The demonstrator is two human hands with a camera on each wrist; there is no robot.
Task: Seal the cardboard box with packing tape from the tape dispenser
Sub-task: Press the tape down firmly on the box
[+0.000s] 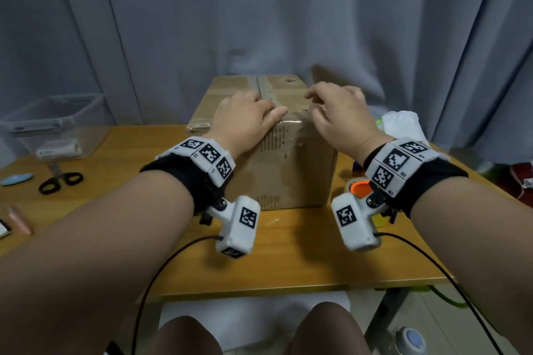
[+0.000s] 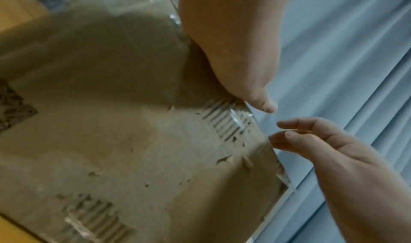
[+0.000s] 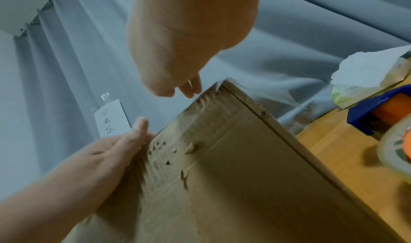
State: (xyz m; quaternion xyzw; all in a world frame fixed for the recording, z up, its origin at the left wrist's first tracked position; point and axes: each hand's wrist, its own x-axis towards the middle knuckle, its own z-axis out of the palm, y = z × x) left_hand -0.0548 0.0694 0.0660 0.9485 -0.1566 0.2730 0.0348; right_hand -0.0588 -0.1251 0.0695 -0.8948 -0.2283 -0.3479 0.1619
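A brown cardboard box (image 1: 277,170) stands on the wooden table (image 1: 288,256), its flaps closed, with clear tape (image 1: 264,92) along the top seam and down over the front edge. My left hand (image 1: 259,112) lies flat on the box top at that front edge, fingers straight on the tape. My right hand (image 1: 331,106) hovers just above the top's right side, fingers loosely curled and holding nothing. The right wrist view shows the box (image 3: 222,176), my left hand (image 3: 115,148) on its edge, and the blue and orange tape dispenser (image 3: 382,109) on the table to the right.
A clear plastic container (image 1: 57,124), black scissors (image 1: 60,181) and a blue oval item (image 1: 17,179) sit at the table's left. A tissue pack (image 1: 401,124) lies behind the box at right. A grey curtain (image 1: 259,8) hangs close behind the table.
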